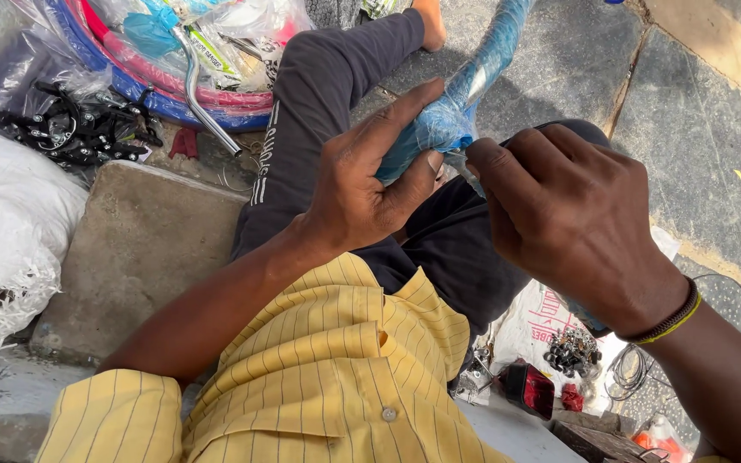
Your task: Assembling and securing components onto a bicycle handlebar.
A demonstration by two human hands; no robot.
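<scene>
**Hands at a blue-wrapped tube, out on the paving**

Grey stone paving [713, 129] runs under everything, with a worn stone slab [139, 249] on the near side where the person sits, dark trouser legs stretched out. Beside the slab slumps a big white sack [6, 223], and behind it a heap of bicycle rims in clear plastic [173, 51] with a bent chrome bar poking out. A bunch of black metal parts [79, 129] lies in a bag next to them. Down by the right wrist sits a white bag with small dark fittings [572, 350] on it.

Over the lap a tube wrapped in blue plastic [465, 94] slants away. The left hand [362, 184] cups its near end, thumb and fingers curled round the wrap. The right hand [572, 223], a braided band on its wrist, pinches the loose plastic at that same end between thumb and forefinger, other fingers folded in
</scene>
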